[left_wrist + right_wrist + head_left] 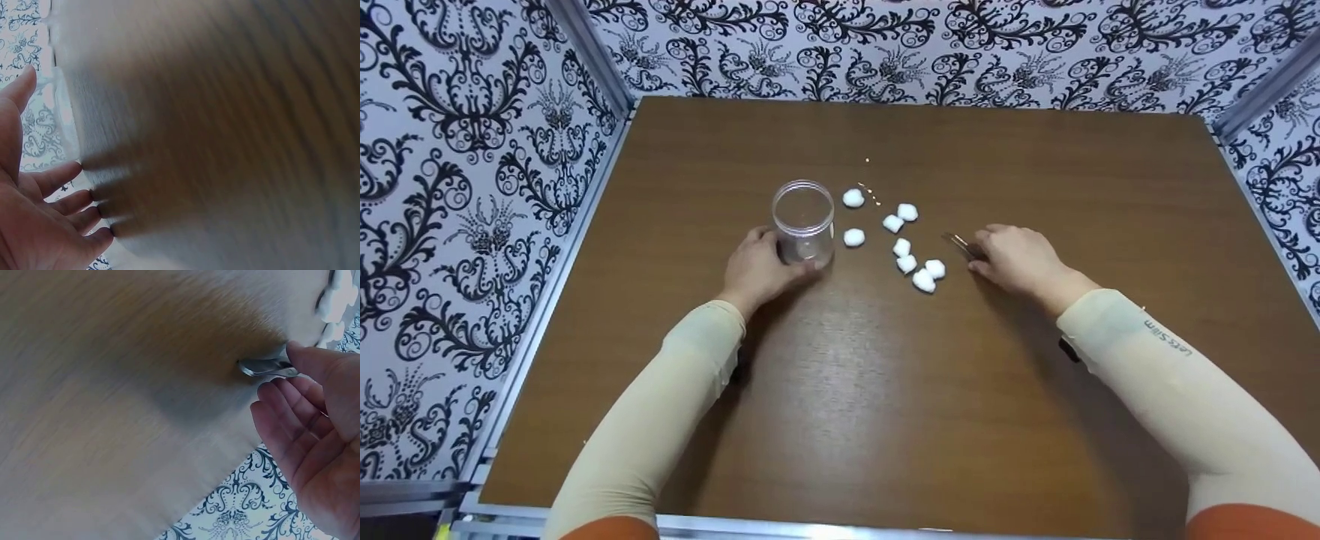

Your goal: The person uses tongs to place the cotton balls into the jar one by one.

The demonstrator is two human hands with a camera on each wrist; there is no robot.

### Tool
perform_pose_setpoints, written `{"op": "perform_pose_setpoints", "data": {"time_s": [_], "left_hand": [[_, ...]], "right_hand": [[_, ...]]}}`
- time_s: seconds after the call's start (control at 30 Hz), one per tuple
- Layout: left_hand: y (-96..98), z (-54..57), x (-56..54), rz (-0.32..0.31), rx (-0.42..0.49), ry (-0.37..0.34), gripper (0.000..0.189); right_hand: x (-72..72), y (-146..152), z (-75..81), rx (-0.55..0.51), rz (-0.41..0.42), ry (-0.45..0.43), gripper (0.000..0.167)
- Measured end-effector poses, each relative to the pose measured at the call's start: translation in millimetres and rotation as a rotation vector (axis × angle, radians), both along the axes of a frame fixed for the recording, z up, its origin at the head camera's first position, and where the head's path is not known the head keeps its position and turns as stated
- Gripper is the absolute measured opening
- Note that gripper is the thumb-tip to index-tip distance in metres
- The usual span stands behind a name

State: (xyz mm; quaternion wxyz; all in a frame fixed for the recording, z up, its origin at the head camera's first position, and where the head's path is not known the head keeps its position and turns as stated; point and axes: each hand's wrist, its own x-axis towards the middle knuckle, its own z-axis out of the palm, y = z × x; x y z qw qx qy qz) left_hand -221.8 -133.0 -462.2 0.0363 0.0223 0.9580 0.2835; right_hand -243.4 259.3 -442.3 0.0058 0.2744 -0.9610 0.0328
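Note:
My left hand (757, 268) lies around the lower part of a clear plastic jar (804, 206), thumb on the near side. In the left wrist view its fingertips (68, 170) come down at the tabletop beside the jar's see-through wall (66, 115). Metal tweezers (267, 367) are pinched between the thumb and fingers of my right hand (1020, 259), their tips pointing left, low over the table. Between the hands lie several white cotton balls (924, 281), some in touching pairs; two of them, one a cotton ball (853, 238), sit just right of the jar.
Several tiny pale bits (870, 193) are scattered behind the cotton balls on the brown wooden table (840, 390). A metal frame edge (547, 300) runs along the table's left side. Patterned black-and-white panels (885, 52) stand behind it and at both sides.

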Motion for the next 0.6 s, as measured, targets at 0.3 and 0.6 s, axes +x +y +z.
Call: {"op": "perform_pose_setpoints", "data": {"time_s": [0.3, 0.6], "left_hand": [[-0.4, 1.2, 0.2, 0.0, -0.009, -0.002, 0.088], [-0.8, 0.1, -0.5, 0.002, -0.016, 0.006, 0.087]], "right_hand": [[-2.0, 1.3, -0.4, -0.069, -0.034, -0.071, 0.015], [-4.0, 4.4, -1.4, -0.081, -0.008, -0.069, 0.011]]}}
